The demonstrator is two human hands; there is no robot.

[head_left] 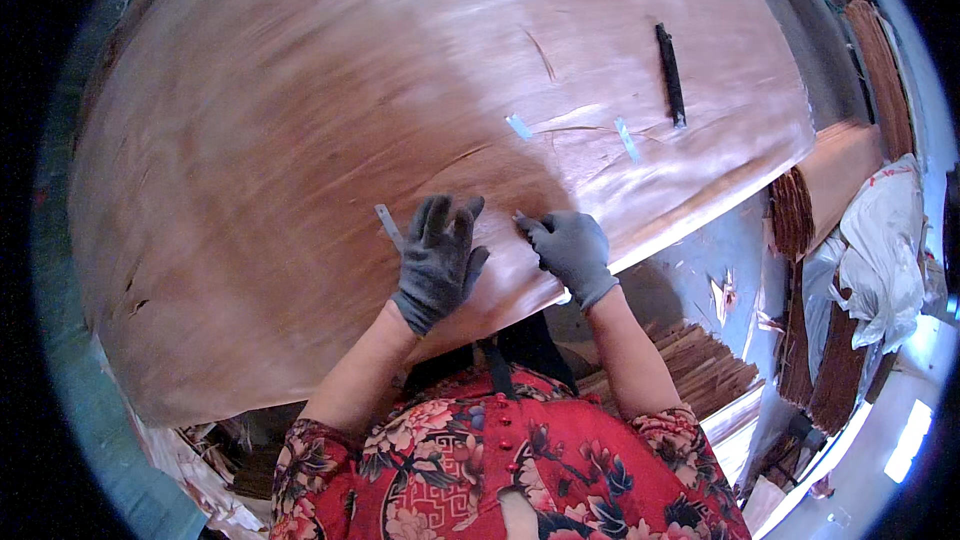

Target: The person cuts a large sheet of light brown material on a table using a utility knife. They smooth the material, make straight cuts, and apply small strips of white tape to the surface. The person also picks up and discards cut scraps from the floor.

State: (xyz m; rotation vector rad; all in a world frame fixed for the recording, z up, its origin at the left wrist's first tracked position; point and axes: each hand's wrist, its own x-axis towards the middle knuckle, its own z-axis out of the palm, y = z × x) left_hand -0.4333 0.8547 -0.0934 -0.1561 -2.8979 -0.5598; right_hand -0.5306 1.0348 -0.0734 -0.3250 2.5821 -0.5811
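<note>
A large reddish-brown sheet of wood veneer fills most of the view, lying flat on a stack. My left hand, in a grey glove, lies flat on the sheet near its front edge, fingers spread. A thin grey strip of tape lies just left of its fingers. My right hand, also gloved, has its fingers curled and pinches something small and dark at the sheet's surface; what it is cannot be made out.
Two pale blue tape pieces cross cracks in the veneer farther back. A black bar-shaped tool lies at the sheet's far right. Stacks of veneer strips and white sacks stand at the right.
</note>
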